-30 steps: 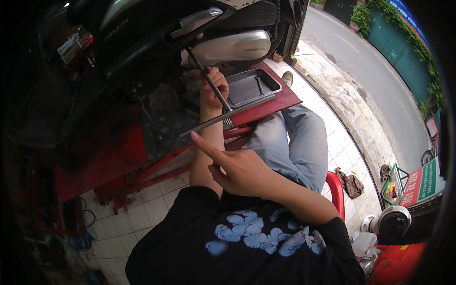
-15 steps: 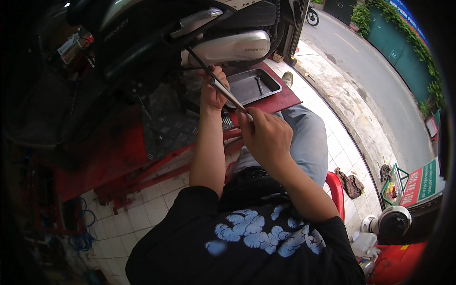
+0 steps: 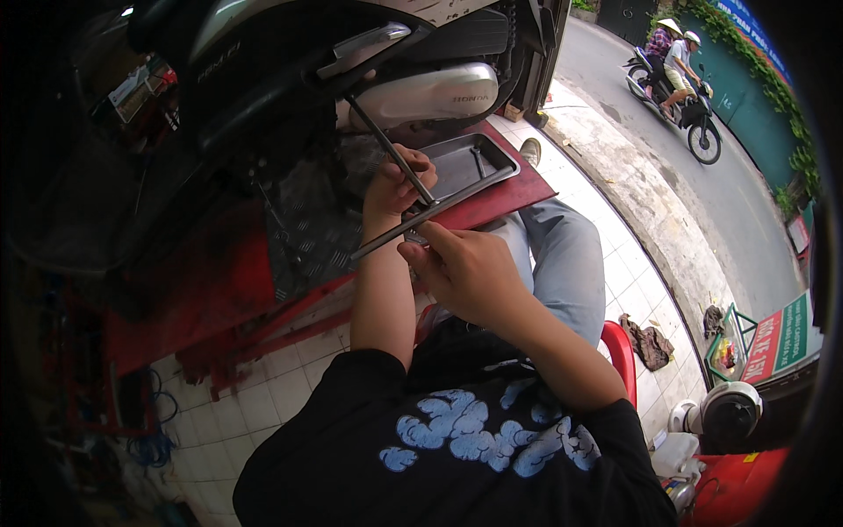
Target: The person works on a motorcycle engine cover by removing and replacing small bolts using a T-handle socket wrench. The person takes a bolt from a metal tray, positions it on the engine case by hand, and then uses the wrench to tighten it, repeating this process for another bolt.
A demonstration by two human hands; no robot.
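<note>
A T-handle wrench [image 3: 386,143] slants up from its crossbar into the dark underside of a scooter [image 3: 290,97]. My left hand [image 3: 391,186] is closed loosely around the shaft, just above the joint with the crossbar. Close beneath the crossbar is my right hand [image 3: 474,272], its index finger and thumb apart, with nothing gripped between them. Whether its fingertips touch the bar is hard to see. The far end of the wrench disappears among the dark parts beside the scooter's silver engine cover [image 3: 430,95].
A metal tray [image 3: 457,180] holding a bolt-like tool [image 3: 478,162] rests on the red lift platform [image 3: 518,189] behind the crossbar. A brown rag [image 3: 647,342] lies on the tiled floor. Outside, two people ride a motorbike [image 3: 672,92] along the road.
The crossbar has turned and now lies across my view. My right hand has let go of it and sits lower and left. The motorbike with two riders has come into view.
</note>
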